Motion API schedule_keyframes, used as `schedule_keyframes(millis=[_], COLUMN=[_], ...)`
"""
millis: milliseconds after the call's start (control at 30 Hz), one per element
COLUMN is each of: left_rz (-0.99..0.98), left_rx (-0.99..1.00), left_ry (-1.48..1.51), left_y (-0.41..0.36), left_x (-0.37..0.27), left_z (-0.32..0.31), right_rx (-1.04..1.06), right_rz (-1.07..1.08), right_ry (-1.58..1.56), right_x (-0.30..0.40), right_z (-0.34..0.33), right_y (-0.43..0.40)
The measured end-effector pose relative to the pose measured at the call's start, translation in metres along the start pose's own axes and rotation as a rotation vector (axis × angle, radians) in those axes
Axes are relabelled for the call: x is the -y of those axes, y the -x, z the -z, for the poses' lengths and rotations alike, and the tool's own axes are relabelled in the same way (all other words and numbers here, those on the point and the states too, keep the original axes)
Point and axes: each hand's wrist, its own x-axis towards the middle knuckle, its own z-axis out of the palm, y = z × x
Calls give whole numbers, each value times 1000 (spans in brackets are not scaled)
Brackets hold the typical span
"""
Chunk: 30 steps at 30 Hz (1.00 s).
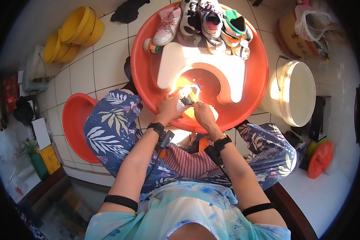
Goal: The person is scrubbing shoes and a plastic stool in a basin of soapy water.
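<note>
My left hand (170,107) grips a white and dark shoe (184,99) over the near part of a large red plastic basin (259,75). At the shoe's right side is my right hand (204,114), its fingers closed on something small that it largely hides; what that is I cannot tell. Strong sunlight washes out part of the shoe. Just beyond my hands a pale pink plastic stool (171,64) lies in the basin, its curved cut-out towards me. Several shoes are heaped at the basin's far side, among them a pink sneaker (168,25) and a green-trimmed one (235,25).
A white bucket (300,93) stands right of the basin. Left on the tiled floor are a smaller red basin (78,126) and yellow buckets (81,25). A striped red cloth (189,162) lies between my knees. A round container (297,39) stands at the far right.
</note>
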Motion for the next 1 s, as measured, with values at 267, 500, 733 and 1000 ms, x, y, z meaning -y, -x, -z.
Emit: schedule_keyframes(millis=[267,500,733,1000], left_rz=[-251,-604,-613,-642], left_rx=[-307,-726,-597,-716], left_ry=[-155,-805,-1132,-1220], left_y=[-2,22,65,63], left_x=[-35,-91,-146,-155], left_z=[0,2,8,9], right_rx=[-111,41,171,226], right_rz=[-271,-738,-431,-382], right_ry=[45,-1357,-1616,-1665], right_x=[-44,-7,-10,-25], right_z=[3,16,12,3], right_y=[18,49,57,41])
